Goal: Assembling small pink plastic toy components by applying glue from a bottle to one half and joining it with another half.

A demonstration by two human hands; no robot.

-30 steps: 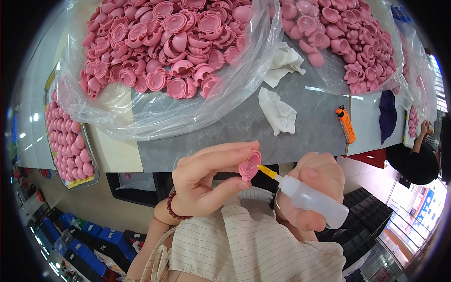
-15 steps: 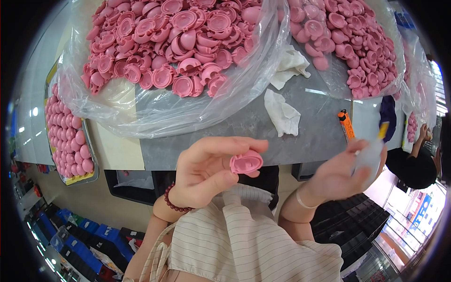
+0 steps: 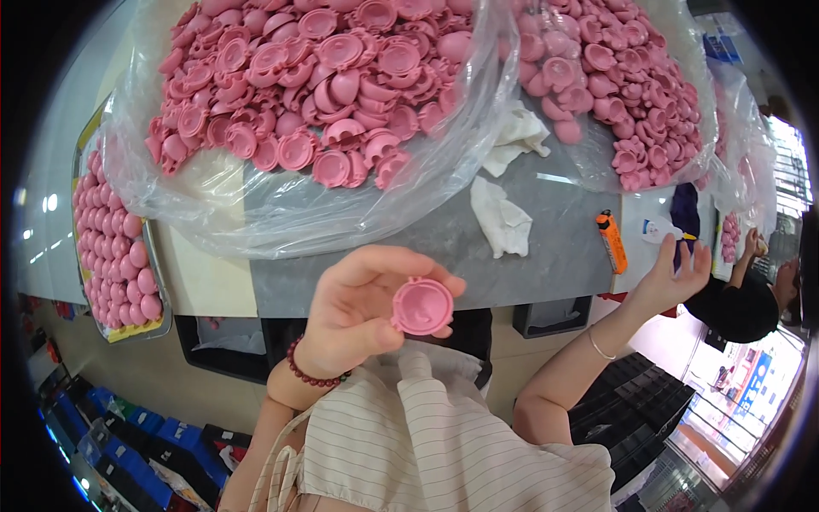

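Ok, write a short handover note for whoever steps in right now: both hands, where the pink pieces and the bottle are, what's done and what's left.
Left hand: raised, pinching one round pink cap at the fingertips, hollow side up.
Right hand: open, reaching out to the table's right edge by the small white squeeze bottle, which lies there; not gripping it.
Loose pink caps fill the clear bag ahead; more sit in a second bag and on the tray at left. Orange lighter and crumpled wipes on the grey table.
Done: one cap in hand.
Left: the heaped caps.
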